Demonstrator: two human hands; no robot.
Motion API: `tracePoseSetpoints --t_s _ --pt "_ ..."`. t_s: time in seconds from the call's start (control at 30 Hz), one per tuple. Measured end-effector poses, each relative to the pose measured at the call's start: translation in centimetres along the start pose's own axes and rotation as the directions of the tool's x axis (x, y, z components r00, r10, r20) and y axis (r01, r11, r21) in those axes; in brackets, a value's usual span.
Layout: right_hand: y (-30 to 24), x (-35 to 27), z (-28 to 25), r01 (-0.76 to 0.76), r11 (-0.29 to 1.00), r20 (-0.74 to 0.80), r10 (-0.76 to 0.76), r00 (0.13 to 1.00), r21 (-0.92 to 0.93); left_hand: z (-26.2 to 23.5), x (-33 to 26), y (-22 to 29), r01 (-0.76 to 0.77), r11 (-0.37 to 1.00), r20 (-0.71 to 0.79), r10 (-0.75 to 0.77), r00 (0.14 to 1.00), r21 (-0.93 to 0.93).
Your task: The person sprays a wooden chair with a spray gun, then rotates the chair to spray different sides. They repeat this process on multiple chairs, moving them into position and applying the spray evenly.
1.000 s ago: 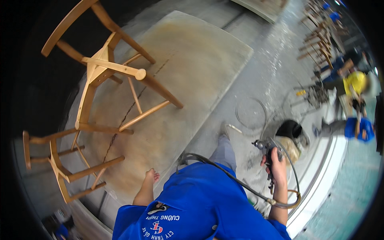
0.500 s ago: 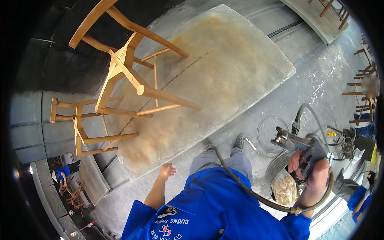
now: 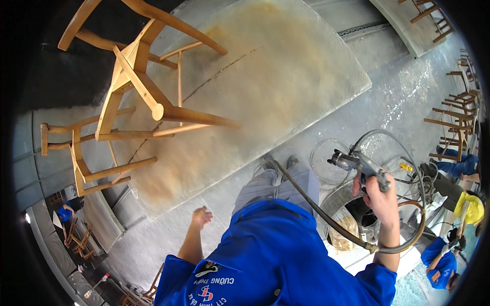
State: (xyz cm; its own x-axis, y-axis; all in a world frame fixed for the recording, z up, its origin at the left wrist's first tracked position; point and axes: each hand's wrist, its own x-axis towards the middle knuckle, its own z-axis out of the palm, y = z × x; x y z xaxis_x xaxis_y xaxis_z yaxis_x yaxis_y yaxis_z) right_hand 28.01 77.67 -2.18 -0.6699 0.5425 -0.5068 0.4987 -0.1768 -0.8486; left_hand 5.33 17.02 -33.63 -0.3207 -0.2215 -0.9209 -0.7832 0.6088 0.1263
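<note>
My right hand point(image 3: 382, 201) is wrapped round the grip of a dark spray gun point(image 3: 363, 169), its nozzle facing left toward the chairs. From the gun hangs a dark hose point(image 3: 319, 214) that loops past my wrist and across my front. My left hand point(image 3: 202, 217) hangs beside my hip with nothing in it, fingers loosely apart. Beyond it, a bare wooden chair frame point(image 3: 130, 81) without a seat lies tipped over on a large stained board point(image 3: 286, 102). A smaller-looking wooden chair frame point(image 3: 79, 158) is behind it to the left. A haze blurs the near leg's end.
Coiled hoses point(image 3: 326, 158) and a round bin point(image 3: 347, 196) with a wrapped bundle point(image 3: 344, 232) stand by my right side. Several wooden chairs point(image 3: 454, 120) line the far right. Co-workers point(image 3: 441, 260) in blue are at the right; another person point(image 3: 65, 213) is at the lower left.
My right hand and the spray gun have moved left and turned. The view has shifted, so the chairs sit further left. My left hand still hangs by my side.
</note>
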Motion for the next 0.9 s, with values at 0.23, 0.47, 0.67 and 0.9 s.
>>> tracePoseSetpoints --t_s 0.23,0.47,0.67,0.9 --pt "4.4 4.5 -0.9 -0.108 0.991 0.011 0.108 0.994 0.076 -4.1 -3.4 12.1 -0.279 0.928 -0.178 0.239 0.955 -0.248" --pt "5.0 9.5 -4.6 -0.15 0.982 0.008 0.152 0.988 -0.115 -3.0 -9.3 17.5 -0.385 0.871 -0.197 0.337 0.921 -0.306" --pt "2.7 10.7 -4.3 0.171 0.981 -0.073 -0.165 0.984 0.088 -3.1 -11.9 18.7 -0.368 0.701 -0.165 0.342 0.925 -0.611" --pt "1.4 11.1 -1.0 0.227 0.974 -0.133 -0.226 0.965 -0.01 -4.4 -17.0 29.0 -0.498 0.557 -0.055 0.628 0.776 -0.664"
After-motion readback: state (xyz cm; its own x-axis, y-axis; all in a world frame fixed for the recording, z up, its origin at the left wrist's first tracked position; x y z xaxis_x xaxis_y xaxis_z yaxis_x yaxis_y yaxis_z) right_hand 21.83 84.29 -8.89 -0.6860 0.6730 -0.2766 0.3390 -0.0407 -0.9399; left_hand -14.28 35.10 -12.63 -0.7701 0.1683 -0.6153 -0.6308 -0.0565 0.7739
